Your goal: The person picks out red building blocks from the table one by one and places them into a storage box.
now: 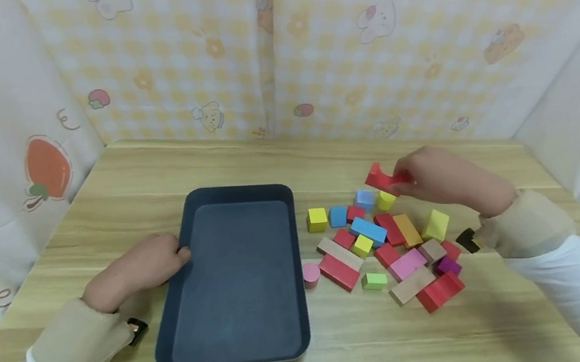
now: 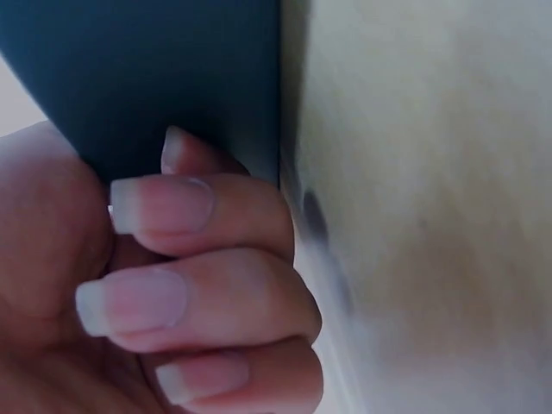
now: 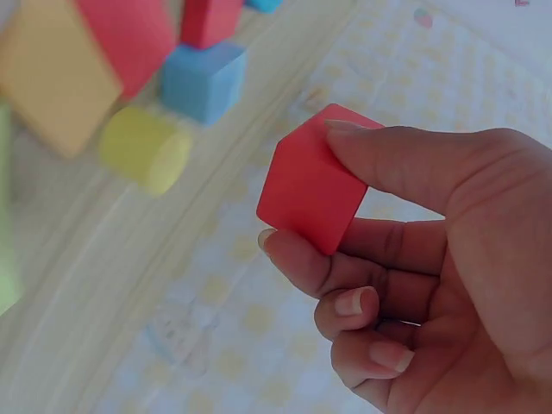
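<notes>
My left hand (image 1: 152, 263) grips the left rim of a dark rectangular tray (image 1: 297, 256). In the left wrist view its fingers (image 2: 241, 293) are curled close against the tray's dark wall (image 2: 172, 78). My right hand (image 1: 431, 174) pinches a red arch block (image 1: 379, 179) between thumb and fingers, raised over the back of a group of blocks. From the right wrist view the red block shows a flat end face, with the thumb (image 3: 397, 159) on top of it. Nearest below are a yellow cylinder (image 1: 386, 200) and a light blue block (image 1: 364, 199).
Loose wooden blocks lie right of the tray, among them a yellow cube (image 1: 316, 220), a pink cylinder (image 1: 311, 274), a light green block (image 1: 375, 281) and another red arch block (image 1: 440, 291). A patterned cloth (image 1: 328, 61) hangs behind the wooden table (image 1: 362, 347).
</notes>
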A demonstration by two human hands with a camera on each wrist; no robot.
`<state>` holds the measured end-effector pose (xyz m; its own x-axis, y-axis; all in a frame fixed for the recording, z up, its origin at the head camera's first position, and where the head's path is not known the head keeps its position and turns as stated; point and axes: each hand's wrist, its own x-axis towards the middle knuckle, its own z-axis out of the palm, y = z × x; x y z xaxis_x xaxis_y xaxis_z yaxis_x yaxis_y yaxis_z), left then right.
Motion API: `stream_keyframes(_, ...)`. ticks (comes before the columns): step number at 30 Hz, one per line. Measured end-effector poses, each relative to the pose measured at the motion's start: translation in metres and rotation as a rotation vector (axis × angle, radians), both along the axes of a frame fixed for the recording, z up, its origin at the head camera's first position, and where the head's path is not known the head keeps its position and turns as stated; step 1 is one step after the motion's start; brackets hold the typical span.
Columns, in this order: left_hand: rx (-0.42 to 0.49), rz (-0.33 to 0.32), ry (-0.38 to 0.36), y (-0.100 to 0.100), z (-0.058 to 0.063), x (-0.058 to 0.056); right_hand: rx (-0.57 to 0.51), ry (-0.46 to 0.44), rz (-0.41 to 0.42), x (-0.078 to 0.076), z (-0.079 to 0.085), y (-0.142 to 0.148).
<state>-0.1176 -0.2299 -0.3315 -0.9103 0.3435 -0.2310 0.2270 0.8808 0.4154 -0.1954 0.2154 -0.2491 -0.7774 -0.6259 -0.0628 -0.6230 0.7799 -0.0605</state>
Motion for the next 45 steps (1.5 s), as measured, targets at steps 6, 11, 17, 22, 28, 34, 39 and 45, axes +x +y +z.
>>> stream_keyframes(6, 0.003, 0.000, 0.005, 0.002, 0.002, 0.000, -0.021, 0.001, 0.069, -0.005, 0.007, -0.026)
stream_keyframes(11, 0.011, 0.012, 0.004, 0.002, 0.000, 0.001, -0.014, 0.001, 0.086, -0.007, 0.013, -0.042)
stream_keyframes(17, 0.020, 0.017, 0.005, 0.001, -0.001, 0.001, 0.022, -0.035, 0.069, -0.006, 0.019, -0.060)
stream_keyframes(22, 0.013, 0.025, 0.014, 0.001, -0.001, 0.001, 0.038, -0.049, 0.094, -0.005, 0.023, -0.078)
stream_keyframes(28, 0.008, 0.021, 0.025, 0.005, 0.000, 0.001, 0.072, -0.011, 0.153, -0.008, 0.024, -0.095)
stream_keyframes(34, -0.004, 0.035, 0.021, 0.006, 0.003, 0.002, 0.097, -0.011, 0.169, -0.008, 0.026, -0.114)
stream_keyframes(39, -0.004, 0.048, 0.023, 0.007, 0.002, 0.002, 0.122, 0.017, 0.232, -0.007, 0.017, -0.132)
stream_keyframes(45, -0.006, 0.068, -0.004, 0.009, 0.003, 0.004, 0.153, 0.031, 0.265, -0.004, 0.005, -0.153)
